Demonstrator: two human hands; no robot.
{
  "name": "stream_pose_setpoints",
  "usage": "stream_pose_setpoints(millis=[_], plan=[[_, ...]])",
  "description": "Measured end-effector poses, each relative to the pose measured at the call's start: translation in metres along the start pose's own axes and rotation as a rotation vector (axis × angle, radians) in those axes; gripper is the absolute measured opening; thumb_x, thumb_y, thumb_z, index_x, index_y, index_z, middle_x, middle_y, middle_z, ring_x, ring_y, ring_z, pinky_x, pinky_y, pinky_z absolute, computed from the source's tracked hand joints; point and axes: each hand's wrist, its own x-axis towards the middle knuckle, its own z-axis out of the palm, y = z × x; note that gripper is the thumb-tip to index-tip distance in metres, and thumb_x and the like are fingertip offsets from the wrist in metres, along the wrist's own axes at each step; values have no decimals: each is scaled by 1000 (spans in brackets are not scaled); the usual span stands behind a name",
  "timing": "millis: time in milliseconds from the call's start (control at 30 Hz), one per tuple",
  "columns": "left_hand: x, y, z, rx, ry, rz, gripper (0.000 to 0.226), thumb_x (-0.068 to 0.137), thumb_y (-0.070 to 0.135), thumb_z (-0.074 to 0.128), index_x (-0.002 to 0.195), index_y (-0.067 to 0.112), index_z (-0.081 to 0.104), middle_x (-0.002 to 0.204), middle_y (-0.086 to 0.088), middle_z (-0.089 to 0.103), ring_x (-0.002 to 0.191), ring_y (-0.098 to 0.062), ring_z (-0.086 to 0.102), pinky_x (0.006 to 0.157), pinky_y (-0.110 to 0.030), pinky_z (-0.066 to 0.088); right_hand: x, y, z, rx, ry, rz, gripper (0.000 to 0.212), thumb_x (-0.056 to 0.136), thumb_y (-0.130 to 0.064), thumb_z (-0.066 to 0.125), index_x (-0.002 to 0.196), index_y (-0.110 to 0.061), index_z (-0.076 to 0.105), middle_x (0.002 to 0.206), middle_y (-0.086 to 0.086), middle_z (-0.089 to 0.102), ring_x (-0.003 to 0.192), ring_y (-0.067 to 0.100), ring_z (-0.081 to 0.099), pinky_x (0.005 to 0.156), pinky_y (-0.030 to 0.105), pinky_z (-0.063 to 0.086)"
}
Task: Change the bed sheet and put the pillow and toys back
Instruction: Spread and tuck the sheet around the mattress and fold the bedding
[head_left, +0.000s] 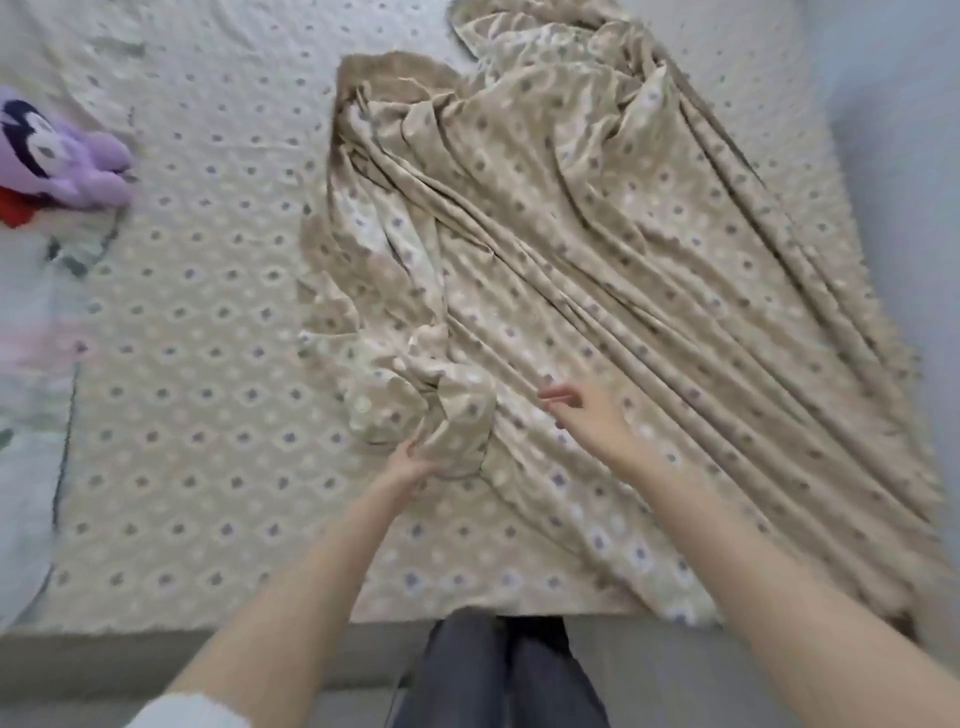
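Beige bed sheet (597, 249) with grey and white dots lies loose and crumpled on the bed. It spreads from both hands toward the far side and to the right of the right hand in long diagonal folds. The left hand (413, 462) grasps a bunched lump of this sheet — the fingers are curled into the cloth, and the lump rises just beyond them. The right hand (584, 415) is a little farther forward and to the right of the left one. Its fingers are stretched out and relaxed, holding nothing, low over the folds; whether they touch the cloth I cannot tell. To the left of the left hand a flat dotted cover (197, 374) of similar pattern lies smooth. Far to the left and beyond the left hand, a purple plush toy (67, 156) lies on the bed, with a red item (15, 208) just beside it — too blurred to name. Some pale bedding (26, 467) lies along the left edge, well apart from the hands. Between the two forearms, nearer than the hands, dark trousers (498, 675) show, and a white sleeve (192, 714) covers the left arm.
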Motion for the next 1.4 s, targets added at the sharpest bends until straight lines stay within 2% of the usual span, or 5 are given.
stream_pose_setpoints(millis=[367, 600, 867, 1033, 1400], plan=[[40, -8, 15, 362, 224, 176, 22, 95, 10, 44, 111, 4, 58, 127, -18, 47, 118, -32, 48, 100, -41, 43, 10, 7, 12, 159, 89, 45, 26, 93, -12, 47, 101, -29, 64, 101, -11, 67, 75, 18, 58, 65, 33, 50], [-55, 30, -7, 177, 181, 590, 5, 100, 26, 45, 95, 25, 46, 82, 8, 55, 69, -6, 53, 57, -22, 37, -31, -22, -2, 182, 56, -62, 27, 91, -13, 49, 98, -35, 63, 103, -15, 67, 92, 5, 62, 66, 18, 43], [-204, 98, -21, -197, 113, 902, 10, 93, 34, 57, 91, 25, 60, 64, 3, 63, 57, -14, 57, 54, -28, 45, -111, -80, -11, -17, -255, -381, 46, 77, -38, 67, 118, -51, 52, 109, -32, 58, 98, -13, 55, 73, 8, 46], [-273, 135, -25, -281, 192, 1158, 7, 91, 28, 61, 85, 25, 62, 54, 5, 54, 48, -6, 44, 46, -20, 37, -152, -125, -22, -86, 172, -681, 13, 87, -29, 62, 74, -31, 60, 62, -12, 57, 58, 5, 49, 57, 27, 40], [-306, 145, -38, 35, 209, 1158, 53, 68, 36, 83, 110, 46, 53, 107, 8, 57, 87, 4, 62, 67, -12, 49, -192, -197, -86, 294, 312, -835, 46, 95, -32, 57, 55, -21, 39, 47, -9, 34, 46, 8, 31, 46, 25, 22]])
